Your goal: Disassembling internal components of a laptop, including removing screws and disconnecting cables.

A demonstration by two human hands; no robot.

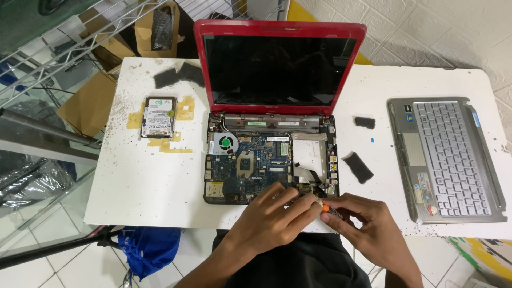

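A red laptop (280, 32) stands open on a white table (149, 181), its top cover off and the blue motherboard (250, 162) with a round fan (226, 143) exposed. My left hand (272, 218) rests on the base's near right corner, fingers pressed to the board. Beside it, my right hand (368, 224) grips a small tool with an orange collar (324, 209), its tip at that same corner. What the tip touches is hidden by my fingers.
The removed silver keyboard cover (445, 160) lies at the right. A hard drive (158, 116) sits on yellow tape at the left. Black foam pieces (358, 167) lie scattered. Cardboard boxes (90, 101) and a wire rack stand beyond the left edge.
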